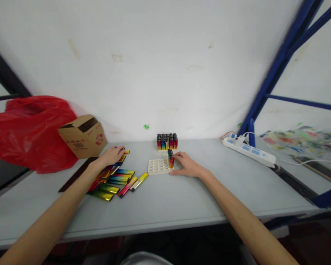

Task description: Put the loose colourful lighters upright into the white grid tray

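A few lighters (171,159) stand upright at the right edge of the white tray (158,167); pale round pockets show across the rest of it. Right hand (188,165) at that same edge of the tray: thumb and fingers spread apart beside the standing lighters (touching or only near, hard to judge). Left hand (112,156), left of the tray, over the far end of a loose pile (118,179) of lighters; fingertips bent down, whether pinching one I cannot tell.

Technique, my judgement: best lift one lighter at a time, turn its dark end up, lower it straight into a pocket; hold the right hand lightly, since a knock could tip the row.

Containers: cardboard box (85,141), well left of the tray, top open, inside too dark to read. Red bag (41,136), farther left of the tray, contents hidden. Behind the tray, an upright block of lighters (167,142), close-packed; base unclear.
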A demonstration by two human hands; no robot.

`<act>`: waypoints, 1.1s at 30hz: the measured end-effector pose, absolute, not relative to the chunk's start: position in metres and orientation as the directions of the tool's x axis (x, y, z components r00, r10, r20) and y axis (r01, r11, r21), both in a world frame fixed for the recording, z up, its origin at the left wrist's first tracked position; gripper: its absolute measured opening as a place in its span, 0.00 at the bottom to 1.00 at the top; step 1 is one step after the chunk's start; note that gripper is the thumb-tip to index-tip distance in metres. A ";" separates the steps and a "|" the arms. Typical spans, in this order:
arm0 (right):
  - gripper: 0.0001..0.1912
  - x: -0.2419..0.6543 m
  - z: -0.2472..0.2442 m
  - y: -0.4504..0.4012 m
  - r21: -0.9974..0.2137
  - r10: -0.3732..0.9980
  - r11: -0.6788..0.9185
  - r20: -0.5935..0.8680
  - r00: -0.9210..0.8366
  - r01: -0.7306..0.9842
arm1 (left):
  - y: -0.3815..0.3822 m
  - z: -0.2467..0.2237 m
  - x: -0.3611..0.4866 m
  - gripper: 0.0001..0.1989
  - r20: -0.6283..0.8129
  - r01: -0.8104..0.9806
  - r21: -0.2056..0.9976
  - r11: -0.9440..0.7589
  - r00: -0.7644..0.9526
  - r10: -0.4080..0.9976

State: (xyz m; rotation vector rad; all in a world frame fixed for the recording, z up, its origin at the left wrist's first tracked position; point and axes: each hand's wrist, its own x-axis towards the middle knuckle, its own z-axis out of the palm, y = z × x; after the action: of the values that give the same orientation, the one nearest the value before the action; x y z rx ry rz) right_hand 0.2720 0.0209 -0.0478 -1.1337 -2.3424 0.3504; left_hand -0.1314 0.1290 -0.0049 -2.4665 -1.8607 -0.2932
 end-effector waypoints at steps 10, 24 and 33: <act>0.39 0.271 -0.045 0.019 -0.433 0.786 0.619 0.331 -0.523 0.656 | 0.126 0.003 -0.111 0.26 0.152 0.882 0.190 -0.430 0.407 0.901; 0.41 0.273 -0.047 0.020 -0.433 0.787 0.616 0.325 -0.524 0.658 | 0.092 0.004 -0.053 0.20 0.189 0.663 0.383 -0.643 0.625 0.757; 0.39 0.273 -0.044 0.018 -0.424 0.788 0.616 0.321 -0.525 0.664 | 0.077 0.015 -0.060 0.17 0.208 0.671 0.506 -0.542 0.515 0.832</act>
State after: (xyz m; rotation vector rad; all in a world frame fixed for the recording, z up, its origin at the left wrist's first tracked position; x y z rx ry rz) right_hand 0.2731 0.0180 -0.0436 -1.1454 -2.3570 0.3426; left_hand -0.0598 0.0774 0.0151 -3.0396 -1.5779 -0.7790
